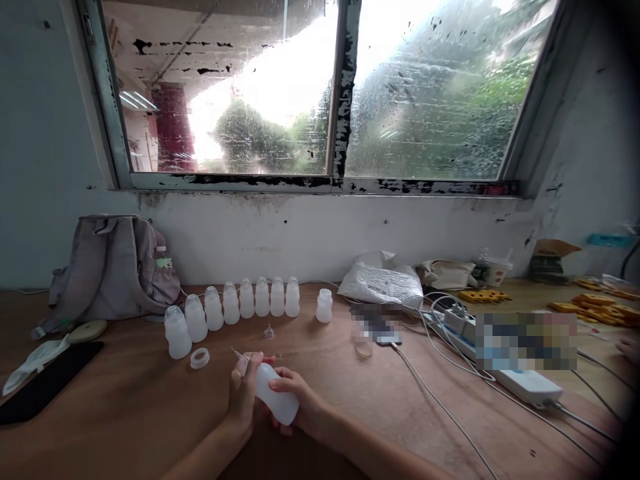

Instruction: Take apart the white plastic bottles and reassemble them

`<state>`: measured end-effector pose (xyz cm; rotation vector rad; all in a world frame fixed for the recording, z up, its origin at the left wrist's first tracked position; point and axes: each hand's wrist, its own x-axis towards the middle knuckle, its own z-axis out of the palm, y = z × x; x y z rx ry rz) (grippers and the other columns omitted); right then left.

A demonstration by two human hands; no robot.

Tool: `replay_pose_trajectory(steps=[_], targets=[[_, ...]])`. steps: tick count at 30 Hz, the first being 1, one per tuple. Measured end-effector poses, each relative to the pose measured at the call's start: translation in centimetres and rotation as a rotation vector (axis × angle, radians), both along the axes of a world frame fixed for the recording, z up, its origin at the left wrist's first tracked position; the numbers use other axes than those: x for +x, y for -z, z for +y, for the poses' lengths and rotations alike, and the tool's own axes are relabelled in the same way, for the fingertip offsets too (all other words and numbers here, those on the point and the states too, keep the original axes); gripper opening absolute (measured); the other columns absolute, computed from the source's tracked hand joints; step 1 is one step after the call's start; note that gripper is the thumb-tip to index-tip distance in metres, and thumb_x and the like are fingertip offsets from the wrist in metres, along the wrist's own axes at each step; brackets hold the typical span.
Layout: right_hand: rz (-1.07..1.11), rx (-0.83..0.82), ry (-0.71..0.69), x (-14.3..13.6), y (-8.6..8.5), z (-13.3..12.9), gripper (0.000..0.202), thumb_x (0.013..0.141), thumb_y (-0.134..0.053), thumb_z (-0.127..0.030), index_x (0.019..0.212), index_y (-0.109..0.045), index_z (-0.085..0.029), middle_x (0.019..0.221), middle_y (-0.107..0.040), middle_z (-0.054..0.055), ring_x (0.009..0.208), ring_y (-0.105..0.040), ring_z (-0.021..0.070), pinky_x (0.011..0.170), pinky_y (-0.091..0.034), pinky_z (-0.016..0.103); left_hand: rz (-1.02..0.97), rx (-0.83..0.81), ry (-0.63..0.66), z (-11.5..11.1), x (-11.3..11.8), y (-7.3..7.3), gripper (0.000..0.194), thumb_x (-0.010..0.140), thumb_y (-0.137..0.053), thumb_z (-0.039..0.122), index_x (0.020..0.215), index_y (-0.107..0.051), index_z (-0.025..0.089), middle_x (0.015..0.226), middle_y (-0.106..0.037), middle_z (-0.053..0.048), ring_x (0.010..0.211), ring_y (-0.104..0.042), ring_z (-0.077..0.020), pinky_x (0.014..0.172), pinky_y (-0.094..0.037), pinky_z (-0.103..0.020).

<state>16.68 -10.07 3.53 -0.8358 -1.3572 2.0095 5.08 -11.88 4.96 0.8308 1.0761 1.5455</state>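
My right hand [300, 397] is wrapped round a frosted white baby bottle [281, 400], which lies tilted with its base toward me. At the bottle's far end my left hand [244, 393] is closed, its fingers partly hidden. A thin, pale pointed piece [239, 355] sticks out above the left hand; its kind is unclear. On the table left of my hands lies a white ring collar [200, 358]. Beyond them sits a clear bottle nipple [269, 331]. Several capped baby bottles [213, 310] stand in a curved row, and one uncapped bottle [324, 307] stands apart.
A grey backpack [113, 267] leans at the back left, near a black flat item [50, 383]. To the right are a silver plastic bag [383, 283], a phone [387, 333] on a cable, a power strip [530, 387] with trailing cords, and yellow parts [597, 310]. Another person's hand shows at the right edge.
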Motion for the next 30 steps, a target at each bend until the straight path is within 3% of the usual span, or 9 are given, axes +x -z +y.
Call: replay_pose_trajectory(steps=[3,7,11,18,20,25,28,30], targets=[[0.174,-0.233,-0.178,0.3,0.2,0.4,0.039,0.071,-0.042,-0.043,0.086,-0.049,-0.008,0.061,-0.055,0.005,0.042,-0.051,0.0123,0.028,-0.027,0.018,0.061,0.077,0.010,-0.4,-0.1,-0.5,0.024,0.070,-0.052,0.039,0.069,-0.053,0.016,0.083,-0.065,-0.005,0.053,-0.058,-0.0149,0.047,-0.044,-0.024],[0.252,-0.398,-0.307,0.5,0.7,0.4,0.044,0.067,-0.041,-0.046,0.076,-0.054,-0.005,0.058,-0.055,0.007,0.040,-0.052,0.0136,0.025,-0.021,0.018,0.106,0.202,-0.009,-1.2,-0.3,-0.6,0.016,0.071,-0.052,0.032,0.069,-0.053,0.016,0.079,-0.065,-0.006,0.079,-0.060,-0.0209,0.070,-0.046,-0.029],[0.303,-0.439,-0.417,0.3,1.5,0.4,0.048,0.063,-0.041,-0.050,0.073,-0.054,-0.005,0.053,-0.057,0.007,0.033,-0.050,0.0152,0.022,-0.017,0.019,0.084,0.315,0.024,-1.9,-0.3,-0.5,0.011,0.072,-0.051,0.027,0.070,-0.053,0.016,0.078,-0.065,-0.006,0.092,-0.057,-0.0239,0.083,-0.042,-0.036],[0.324,-0.417,-0.601,0.6,1.7,1.0,0.055,0.061,-0.040,-0.055,0.078,-0.053,-0.005,0.050,-0.056,0.007,0.028,-0.044,0.0144,0.020,-0.013,0.020,0.144,0.402,0.086,-3.0,-0.4,-0.7,0.014,0.073,-0.052,0.031,0.075,-0.052,0.017,0.084,-0.064,-0.007,0.096,-0.054,-0.0253,0.086,-0.039,-0.039],[0.312,-0.414,-0.569,0.8,1.4,1.1,0.055,0.065,-0.038,-0.056,0.079,-0.053,-0.005,0.052,-0.056,0.007,0.030,-0.045,0.0140,0.021,-0.013,0.019,0.166,0.384,0.121,-2.8,-0.7,-0.9,0.021,0.073,-0.052,0.037,0.081,-0.051,0.017,0.088,-0.063,-0.008,0.093,-0.055,-0.0241,0.082,-0.042,-0.036],[0.278,-0.346,-0.268,0.7,0.3,1.0,0.055,0.076,-0.028,-0.059,0.081,-0.052,-0.009,0.060,-0.055,0.006,0.041,-0.050,0.0118,0.030,-0.025,0.018,0.157,0.273,0.231,-0.7,-1.6,-0.4,0.062,0.060,-0.061,0.054,0.109,-0.042,0.021,0.094,-0.060,-0.008,0.072,-0.058,-0.0196,0.065,-0.046,-0.030],[0.120,-0.122,-0.214,0.9,-0.6,1.1,0.049,0.077,-0.034,-0.056,0.089,-0.050,-0.012,0.067,-0.055,0.005,0.046,-0.051,0.0120,0.034,-0.033,0.019,0.164,0.214,0.321,0.9,-1.9,0.2,0.062,0.064,-0.055,0.056,0.113,-0.038,0.022,0.085,-0.059,-0.006,0.056,-0.054,-0.0149,0.054,-0.044,-0.028],[-0.008,0.087,-0.160,1.2,-1.1,1.3,0.041,0.076,-0.043,-0.052,0.094,-0.049,-0.015,0.073,-0.054,0.003,0.052,-0.052,0.0117,0.036,-0.035,0.018,0.188,0.244,0.310,1.6,-1.9,0.7,0.054,0.069,-0.052,0.052,0.111,-0.038,0.021,0.077,-0.058,-0.003,0.058,-0.054,-0.0145,0.055,-0.043,-0.026]])
